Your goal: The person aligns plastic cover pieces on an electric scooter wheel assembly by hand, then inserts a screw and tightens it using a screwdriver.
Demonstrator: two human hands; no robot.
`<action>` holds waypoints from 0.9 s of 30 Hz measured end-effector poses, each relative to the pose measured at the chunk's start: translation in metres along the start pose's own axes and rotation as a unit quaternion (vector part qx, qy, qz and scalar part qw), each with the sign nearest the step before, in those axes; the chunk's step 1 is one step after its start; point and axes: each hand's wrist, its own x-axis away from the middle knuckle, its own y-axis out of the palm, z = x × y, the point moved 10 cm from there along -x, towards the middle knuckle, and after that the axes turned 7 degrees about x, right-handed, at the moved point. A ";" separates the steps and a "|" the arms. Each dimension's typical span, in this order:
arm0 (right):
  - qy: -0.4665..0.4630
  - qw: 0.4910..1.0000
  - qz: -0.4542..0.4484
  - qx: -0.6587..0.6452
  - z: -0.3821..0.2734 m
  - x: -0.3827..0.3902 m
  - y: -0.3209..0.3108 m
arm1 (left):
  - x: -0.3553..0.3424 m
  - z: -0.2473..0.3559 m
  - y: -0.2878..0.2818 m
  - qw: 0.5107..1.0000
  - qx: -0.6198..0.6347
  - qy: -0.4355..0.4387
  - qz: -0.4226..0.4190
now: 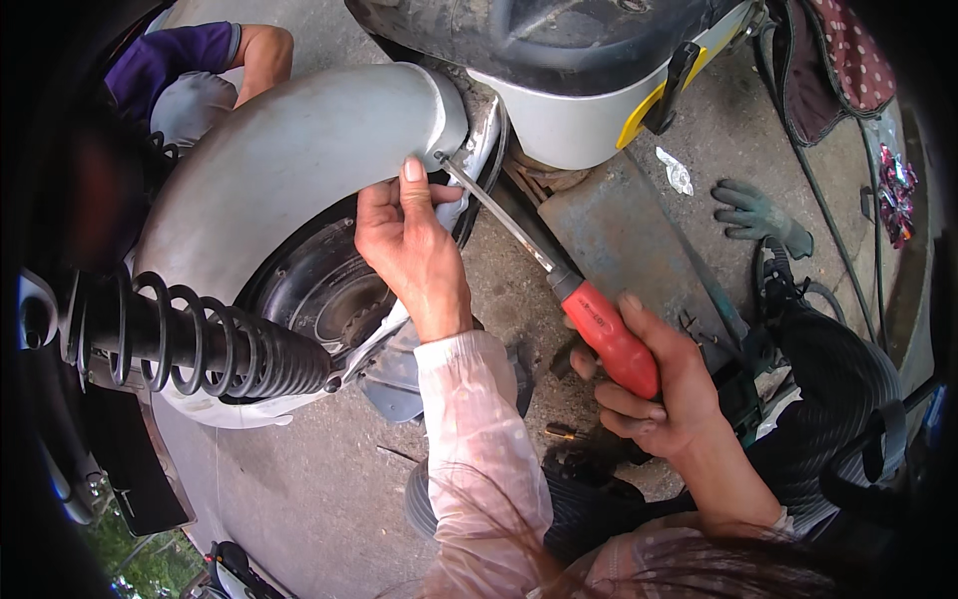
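Observation:
In my right hand (664, 384) is a screwdriver with a red handle (611, 339), fingers wrapped round its end. Its long metal shaft runs up and left, and the tip meets a small screw (440, 157) at the edge of a grey scooter fender (289, 135). Just below that spot my left hand (411, 225) is closed, its thumb up by the fender's lower rim and its fingers curled. Whatever they pinch is hidden. Behind this hand, the dark wheel (324, 285) shows inside the fender. A black coil spring shock (215, 344) crosses in front at the left.
Another person's arm (264, 60) and purple sleeve reach in at the far left. A black-and-white scooter body part (559, 110) stands at the back. On the floor lie a grey work glove (763, 215), a metal plate (639, 240), black cables and a dotted bag (853, 55).

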 end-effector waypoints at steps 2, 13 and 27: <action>-0.046 0.995 0.076 0.044 -0.010 0.006 -0.006 | -0.001 -0.002 0.000 1.000 -0.004 -0.009 -0.011; -0.485 0.458 0.277 0.691 -0.065 0.064 0.057 | -0.005 0.001 0.004 1.000 0.010 0.002 -0.023; -0.179 0.957 0.140 0.180 -0.036 0.019 0.009 | -0.003 -0.004 0.006 0.999 0.008 -0.017 -0.031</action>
